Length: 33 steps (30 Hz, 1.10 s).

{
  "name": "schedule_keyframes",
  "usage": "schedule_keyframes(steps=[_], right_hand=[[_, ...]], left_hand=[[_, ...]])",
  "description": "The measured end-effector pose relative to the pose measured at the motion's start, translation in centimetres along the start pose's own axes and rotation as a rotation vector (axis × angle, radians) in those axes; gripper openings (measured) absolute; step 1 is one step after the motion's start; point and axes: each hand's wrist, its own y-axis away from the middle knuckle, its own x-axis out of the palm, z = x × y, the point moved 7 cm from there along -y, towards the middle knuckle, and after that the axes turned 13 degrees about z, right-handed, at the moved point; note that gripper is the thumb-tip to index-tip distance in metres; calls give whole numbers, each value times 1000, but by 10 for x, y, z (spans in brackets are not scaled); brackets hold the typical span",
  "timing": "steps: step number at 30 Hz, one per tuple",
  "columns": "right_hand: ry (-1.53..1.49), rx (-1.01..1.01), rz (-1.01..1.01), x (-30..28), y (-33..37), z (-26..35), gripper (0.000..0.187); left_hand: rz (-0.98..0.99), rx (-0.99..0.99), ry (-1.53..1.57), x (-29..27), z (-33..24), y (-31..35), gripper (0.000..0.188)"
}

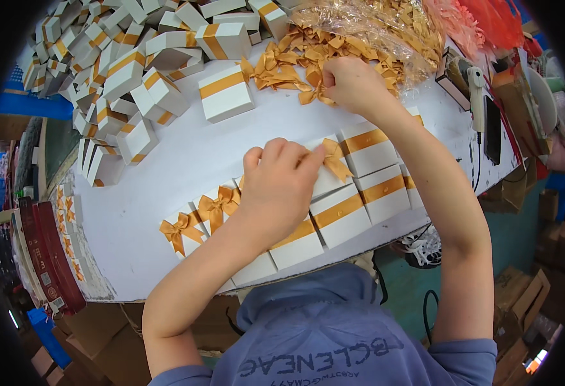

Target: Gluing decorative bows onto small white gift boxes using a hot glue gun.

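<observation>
Two rows of small white gift boxes [341, 217] with gold ribbon bands lie along the table's near edge. My left hand [279, 186] is over the far row, its fingers curled and its thumb tip against a gold ribbon bow [338, 159] on one box. To its left, boxes carry other bows, such as a gold bow [218, 204]. My right hand [356, 87] is at the near side of a heap of loose gold bows [279, 67]. Its fingers are closed in a pinch; whatever sits between the fingertips is hidden.
A large pile of banded white boxes [124, 74] covers the far left, with a single box [226, 94] beside it. Clear plastic [417, 38] wraps part of the bow heap. A white corded tool [477, 96] and a dark phone-like slab [491, 128] lie at the right edge.
</observation>
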Motion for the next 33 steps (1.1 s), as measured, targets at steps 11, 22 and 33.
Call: schedule_keyframes(steps=[11, 22, 33], right_hand=[[-1161, -124, 217, -9, 72, 23, 15], [-1035, -54, 127, -14, 99, -23, 19], [-1093, -98, 40, -5, 109, -33, 15]], left_hand=[[-433, -340, 1565, -6, 50, -39, 23], [-235, -141, 1137, 9, 3, -49, 21], [-154, -176, 1169, 16, -11, -54, 30]])
